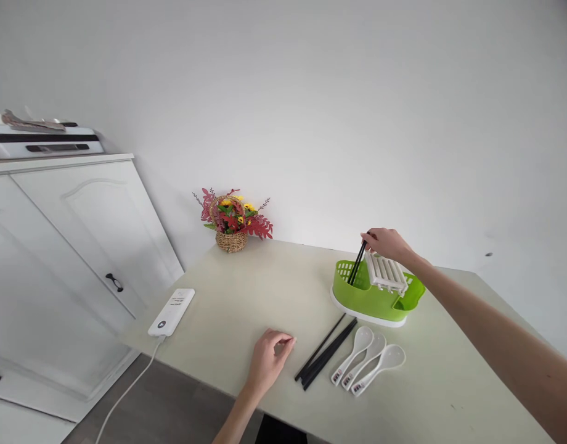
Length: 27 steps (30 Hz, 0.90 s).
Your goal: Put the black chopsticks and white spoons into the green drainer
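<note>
My right hand (386,243) pinches the upper ends of black chopsticks (357,265), which slant down into the left compartment of a green utensil holder (364,298). A white slatted rack (386,271) sits across the holder's middle, under that hand. My left hand (269,357) rests at the table's front part, thumb and fingertips together, with nothing visible in it. To its right lie several more black chopsticks (328,353), side by side at a slant. Beside them are three white spoons (393,357), bowls toward the holder.
A wicker basket of artificial flowers (231,240) stands at the table's back left, by the wall. A white power bank (172,312) with a cable (132,388) lies at the left edge of the table (265,283). White cabinets (80,259) stand to the left.
</note>
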{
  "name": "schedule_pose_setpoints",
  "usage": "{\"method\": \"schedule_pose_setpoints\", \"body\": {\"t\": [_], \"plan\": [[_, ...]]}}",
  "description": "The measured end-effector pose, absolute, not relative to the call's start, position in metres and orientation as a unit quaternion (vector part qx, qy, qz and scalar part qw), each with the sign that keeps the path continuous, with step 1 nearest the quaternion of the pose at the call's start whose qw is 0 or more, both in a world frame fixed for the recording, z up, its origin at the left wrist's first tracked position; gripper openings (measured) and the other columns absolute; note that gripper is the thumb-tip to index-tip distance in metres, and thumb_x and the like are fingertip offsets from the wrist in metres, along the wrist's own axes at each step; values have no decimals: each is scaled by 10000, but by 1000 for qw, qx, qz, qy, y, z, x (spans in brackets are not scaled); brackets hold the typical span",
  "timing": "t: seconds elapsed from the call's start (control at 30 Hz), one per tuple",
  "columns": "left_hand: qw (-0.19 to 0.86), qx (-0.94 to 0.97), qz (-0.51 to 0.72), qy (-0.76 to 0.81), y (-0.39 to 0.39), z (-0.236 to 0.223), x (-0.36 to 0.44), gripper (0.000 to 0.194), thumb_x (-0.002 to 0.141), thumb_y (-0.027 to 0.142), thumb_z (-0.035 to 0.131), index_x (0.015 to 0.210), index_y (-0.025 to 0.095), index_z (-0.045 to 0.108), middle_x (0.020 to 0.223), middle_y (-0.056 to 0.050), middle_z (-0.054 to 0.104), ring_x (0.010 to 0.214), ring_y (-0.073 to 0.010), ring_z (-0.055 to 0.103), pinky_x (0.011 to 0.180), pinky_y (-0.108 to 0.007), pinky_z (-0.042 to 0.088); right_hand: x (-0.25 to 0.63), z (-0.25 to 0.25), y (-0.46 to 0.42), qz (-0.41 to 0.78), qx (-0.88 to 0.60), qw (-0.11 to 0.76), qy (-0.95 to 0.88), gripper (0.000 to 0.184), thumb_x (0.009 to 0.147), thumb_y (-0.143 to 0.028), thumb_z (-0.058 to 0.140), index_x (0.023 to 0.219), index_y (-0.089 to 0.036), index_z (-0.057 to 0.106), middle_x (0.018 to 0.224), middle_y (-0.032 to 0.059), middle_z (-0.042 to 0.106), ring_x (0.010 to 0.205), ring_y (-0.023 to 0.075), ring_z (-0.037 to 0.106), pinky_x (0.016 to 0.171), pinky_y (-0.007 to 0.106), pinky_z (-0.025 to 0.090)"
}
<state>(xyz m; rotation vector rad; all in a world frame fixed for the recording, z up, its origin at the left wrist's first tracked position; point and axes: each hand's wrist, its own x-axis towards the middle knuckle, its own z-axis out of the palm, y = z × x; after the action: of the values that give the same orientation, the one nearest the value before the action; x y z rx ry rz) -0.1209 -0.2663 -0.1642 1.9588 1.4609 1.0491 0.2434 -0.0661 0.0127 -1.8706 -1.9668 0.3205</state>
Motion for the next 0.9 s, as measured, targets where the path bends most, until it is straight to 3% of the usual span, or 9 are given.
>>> {"method": "schedule_pose_setpoints", "body": {"t": [0.17,0.33,0.4,0.57,0.73,0.9], "plan": [[241,713,376,541,-266,-162,-120,256,1011,395,605,850,264,754,838,-20,779,863,-208,715,814,-324,551,243,5,-56,122,-680,199,-695,336,1028,-405,448,891,-215,688,896,72,809,718,197,733,680,314,529],[240,714,377,539,-266,-161,-120,267,1010,403,594,851,259,752,851,-33,777,883,-216,715,814,-332,556,240,18,-67,43,-704,244,-665,446,1005,-489,484,1317,-188,592,1029,108,800,886,280,728,672,365,505],[238,716,377,537,-266,-161,-120,271,1010,406,586,854,256,750,853,-34,774,879,-215,714,813,-332,555,236,27,-77,11,-695,262,-669,464,1014,-476,462,1381,-200,532,1074,103,793,955,286,714,697,366,493],[236,723,375,530,-266,-159,-120,303,1014,437,562,864,252,749,875,-45,776,884,-222,706,829,-340,549,213,51,-115,-12,-602,253,-757,348,1022,-426,463,1316,-271,564,1053,22,795,876,196,715,731,307,470],[228,748,352,515,-267,-155,-120,344,1023,453,536,826,247,729,852,-53,763,897,-237,686,833,-360,532,182,63,-164,-78,-470,129,-870,343,1056,-358,380,1292,-250,604,1075,46,796,742,178,702,638,291,406],[192,780,335,493,-270,-153,-114,266,1001,413,579,848,241,714,824,-42,752,852,-226,676,906,-395,502,165,64,-204,-123,-422,45,-897,336,1066,-301,370,1264,-252,636,1126,53,786,761,183,705,596,285,326]]}}
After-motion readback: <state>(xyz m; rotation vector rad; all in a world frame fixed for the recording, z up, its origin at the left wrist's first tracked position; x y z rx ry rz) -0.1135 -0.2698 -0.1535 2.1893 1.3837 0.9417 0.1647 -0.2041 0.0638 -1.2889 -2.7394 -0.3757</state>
